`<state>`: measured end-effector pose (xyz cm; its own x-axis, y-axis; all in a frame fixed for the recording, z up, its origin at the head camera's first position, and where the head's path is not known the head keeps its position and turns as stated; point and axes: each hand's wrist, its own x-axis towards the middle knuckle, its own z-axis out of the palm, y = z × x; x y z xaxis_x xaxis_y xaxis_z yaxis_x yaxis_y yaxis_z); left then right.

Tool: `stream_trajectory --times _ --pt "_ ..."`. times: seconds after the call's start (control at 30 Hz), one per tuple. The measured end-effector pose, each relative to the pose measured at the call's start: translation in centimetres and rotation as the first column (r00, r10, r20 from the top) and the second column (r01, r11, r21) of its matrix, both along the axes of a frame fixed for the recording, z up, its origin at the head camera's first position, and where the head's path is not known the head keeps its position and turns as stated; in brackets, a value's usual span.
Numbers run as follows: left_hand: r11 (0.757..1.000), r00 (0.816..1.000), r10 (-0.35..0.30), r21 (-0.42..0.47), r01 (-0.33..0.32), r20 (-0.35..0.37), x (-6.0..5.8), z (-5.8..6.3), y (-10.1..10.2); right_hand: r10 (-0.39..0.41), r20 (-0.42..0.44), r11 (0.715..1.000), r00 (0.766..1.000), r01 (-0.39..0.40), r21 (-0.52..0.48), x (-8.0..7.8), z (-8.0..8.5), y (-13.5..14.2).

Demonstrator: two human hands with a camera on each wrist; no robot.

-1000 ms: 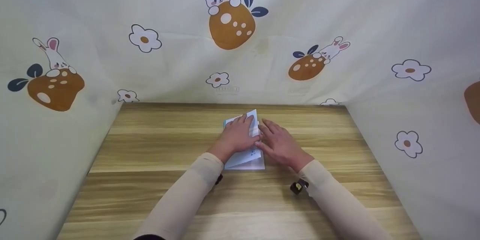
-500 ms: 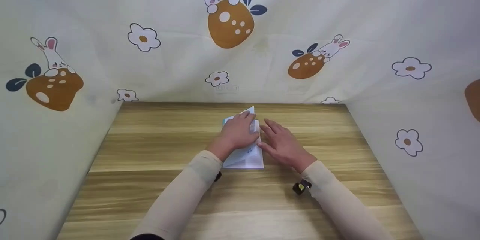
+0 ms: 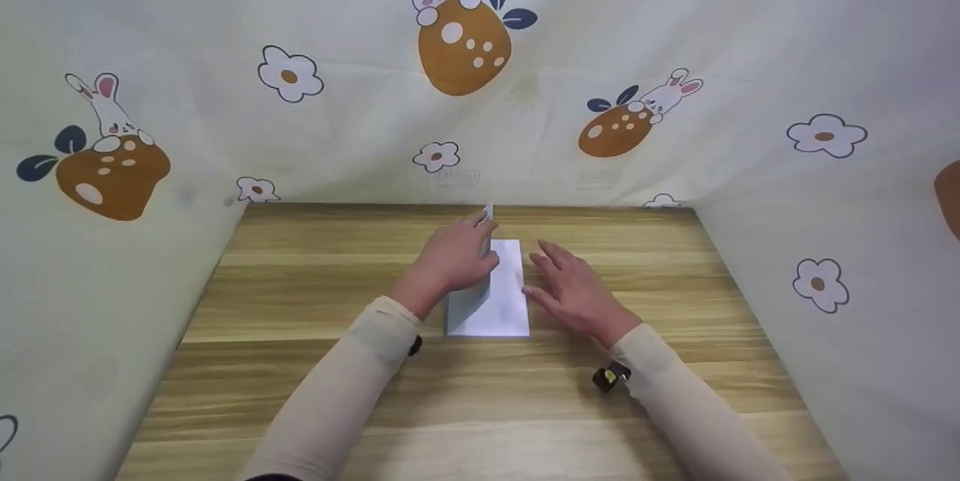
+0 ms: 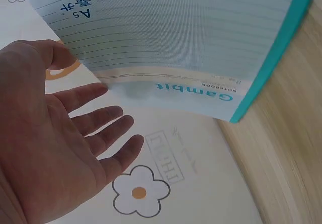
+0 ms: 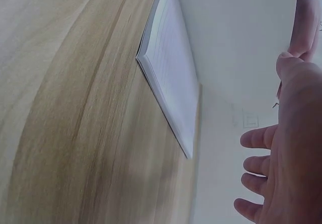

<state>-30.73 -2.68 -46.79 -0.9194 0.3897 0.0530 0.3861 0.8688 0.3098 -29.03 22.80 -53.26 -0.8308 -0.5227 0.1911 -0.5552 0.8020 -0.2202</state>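
A thin notebook [image 3: 508, 290] lies on the table, its front cover [image 4: 181, 43] swung up nearly upright. The left wrist view shows that cover as pale blue with ruled lines, "Gambit" lettering and a teal spine strip. My left hand [image 3: 450, 260] is at the cover's free edge; its thumb and index fingertips touch that edge, while the other fingers spread loosely. Under the raised cover a white page shows. Just right of the notebook hovers my right hand [image 3: 583, 295], holding nothing, with relaxed fingers [image 5: 259, 137]. In the right wrist view, the notebook's page block [image 5: 171, 73] appears side-on.
The wood-grain table [image 3: 300, 286] reaches back to a pale cloth wall [image 3: 360, 136] printed with rabbits and flowers. Similar cloth stands along the left and right sides. A small black device [image 3: 609, 377] is strapped by the right wrist.
My left hand has moved left, lifting the notebook's cover from a low slant to nearly upright and baring the white page. My right hand has drawn slightly away to the right.
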Motion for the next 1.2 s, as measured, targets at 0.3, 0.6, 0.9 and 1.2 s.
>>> stream_trajectory --times 0.3,0.6,0.9,1.2 --pt "0.996 0.995 -0.091 0.000 0.091 -0.046 0.2 0.4 -2.3 -0.006 0.007 1.000 1.000 0.006 -0.007 0.2 -0.1 0.3" --pt "0.984 0.978 -0.178 0.003 0.179 -0.107 0.0 0.7 -5.5 -0.015 0.024 1.000 1.000 0.015 -0.022 0.4 0.1 0.8" --pt "0.992 0.992 -0.123 0.033 0.124 -0.032 0.6 1.4 -8.7 -0.031 0.048 0.999 0.998 0.032 -0.016 0.5 0.2 1.3" --pt "0.997 0.997 -0.074 -0.022 0.074 0.014 1.7 0.9 -10.9 -0.031 0.044 0.999 0.999 0.031 -0.006 0.4 0.2 1.5"
